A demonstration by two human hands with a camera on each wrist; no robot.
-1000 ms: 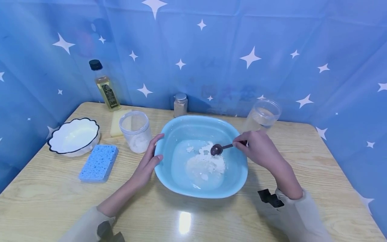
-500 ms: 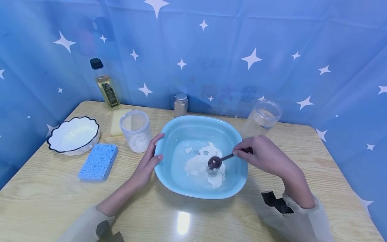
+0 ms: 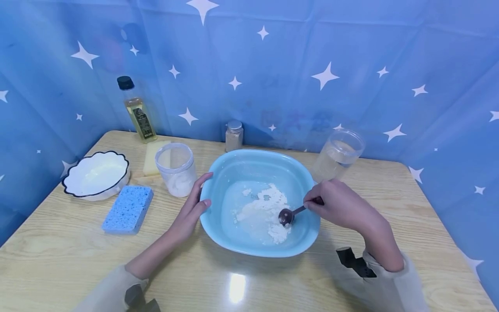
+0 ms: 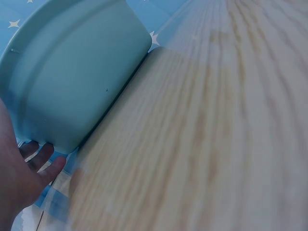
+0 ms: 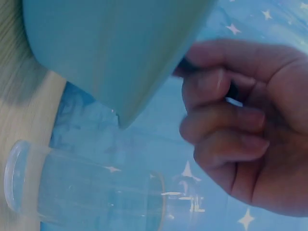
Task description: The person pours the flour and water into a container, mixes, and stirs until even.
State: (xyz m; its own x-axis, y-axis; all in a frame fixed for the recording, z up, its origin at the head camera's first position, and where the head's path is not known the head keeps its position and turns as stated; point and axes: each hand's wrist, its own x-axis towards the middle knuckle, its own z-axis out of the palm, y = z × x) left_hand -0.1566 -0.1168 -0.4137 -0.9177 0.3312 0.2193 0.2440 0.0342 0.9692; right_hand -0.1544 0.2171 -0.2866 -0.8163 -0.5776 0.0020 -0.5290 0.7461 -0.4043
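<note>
A light blue plastic basin (image 3: 228, 173) stands on the table, with white powder (image 3: 263, 212) and some clear liquid spread over its floor. My left hand (image 3: 194, 207) grips the basin's left rim, thumb at the edge and fingers along the outer wall. In the left wrist view several fingertips (image 4: 44, 155) show against that wall. My right hand (image 3: 345, 206) pinches the handle of a dark brown measuring spoon (image 3: 286, 217) over the right rim. The spoon's bowl is down at the right part of the powder. Curled fingers hide most of the handle in the right wrist view.
Behind the basin stand a shaker jar (image 3: 234, 136) and a clear container of water (image 3: 338, 154). To the left are an open jar of white powder (image 3: 177, 171), an oil bottle (image 3: 140, 117), a yellowish block (image 3: 152, 158), a scalloped white dish (image 3: 97, 173) and a blue sponge (image 3: 127, 210).
The spoon has moved down through the powder, first slightly left, then right, and the powder has shifted and spread. My left hand stays on the rim; the basin has hardly moved.
</note>
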